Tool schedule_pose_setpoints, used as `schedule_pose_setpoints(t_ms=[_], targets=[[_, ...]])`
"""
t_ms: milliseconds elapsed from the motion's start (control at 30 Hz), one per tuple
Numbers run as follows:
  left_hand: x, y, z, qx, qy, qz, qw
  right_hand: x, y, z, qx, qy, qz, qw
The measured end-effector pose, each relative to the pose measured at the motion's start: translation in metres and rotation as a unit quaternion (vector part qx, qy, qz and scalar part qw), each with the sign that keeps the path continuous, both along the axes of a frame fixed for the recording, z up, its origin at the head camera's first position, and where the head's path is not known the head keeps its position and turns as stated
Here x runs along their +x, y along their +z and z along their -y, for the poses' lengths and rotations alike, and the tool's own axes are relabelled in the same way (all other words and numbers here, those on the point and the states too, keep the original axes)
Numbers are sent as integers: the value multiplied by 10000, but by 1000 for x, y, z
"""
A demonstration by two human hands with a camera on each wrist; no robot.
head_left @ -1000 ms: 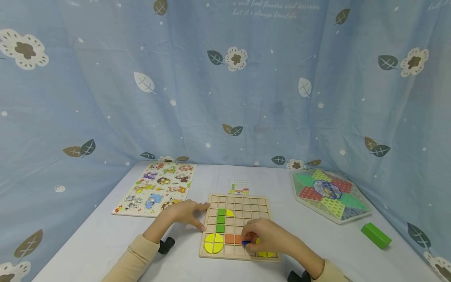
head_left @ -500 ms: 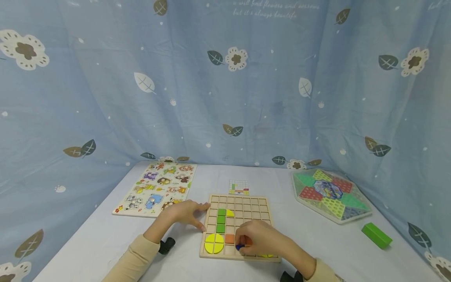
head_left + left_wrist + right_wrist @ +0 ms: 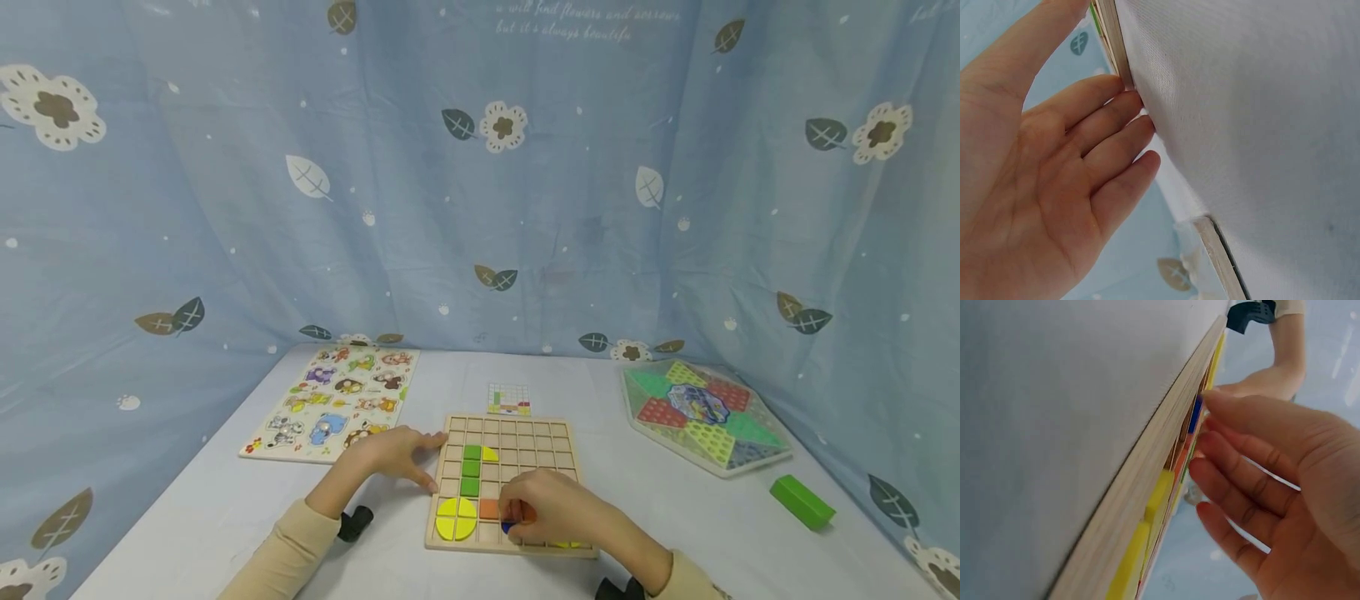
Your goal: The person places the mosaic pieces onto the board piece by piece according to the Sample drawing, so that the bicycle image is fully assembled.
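A wooden grid board lies on the white table. My right hand is over its lower rows, pinching a small blue piece at a front-row cell; the fingers hide much of the piece. In the right wrist view the thumb touches this blue piece low against the board. My left hand rests against the board's left edge, fingers extended and thumb apart. On the board are green squares, a yellow quarter piece, a yellow circle of quarter pieces and an orange square.
A small pattern card lies behind the board. An animal puzzle board is at the left. To the right are a hexagonal patterned game box and a green block. A blue printed curtain hangs behind the table.
My right hand has shifted left along the board with the blue piece, then stayed nearly still for the last half second. The left hand has kept its place at the edge.
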State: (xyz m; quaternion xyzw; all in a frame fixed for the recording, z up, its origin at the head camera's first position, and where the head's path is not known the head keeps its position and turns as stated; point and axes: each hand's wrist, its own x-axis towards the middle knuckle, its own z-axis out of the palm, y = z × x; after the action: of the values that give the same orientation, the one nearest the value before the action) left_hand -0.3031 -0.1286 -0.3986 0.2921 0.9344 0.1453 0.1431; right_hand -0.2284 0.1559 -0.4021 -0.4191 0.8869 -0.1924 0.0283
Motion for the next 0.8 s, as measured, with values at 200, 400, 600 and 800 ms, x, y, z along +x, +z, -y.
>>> schedule_pose_setpoints(t_ms=[200, 400, 600, 800], targets=[[2, 1, -1, 0, 29, 45, 10000, 1, 4, -6, -192, -116, 314, 9993], [4, 2, 0, -51, 92, 31, 9999, 0, 3, -5, 19, -84, 266, 9996], [3, 2, -1, -19, 68, 70, 10000, 0, 1, -4, 99, -90, 145, 9998], [0, -2, 4, 82, -9, 195, 9998, -1, 6, -14, -221, -237, 263, 9991]])
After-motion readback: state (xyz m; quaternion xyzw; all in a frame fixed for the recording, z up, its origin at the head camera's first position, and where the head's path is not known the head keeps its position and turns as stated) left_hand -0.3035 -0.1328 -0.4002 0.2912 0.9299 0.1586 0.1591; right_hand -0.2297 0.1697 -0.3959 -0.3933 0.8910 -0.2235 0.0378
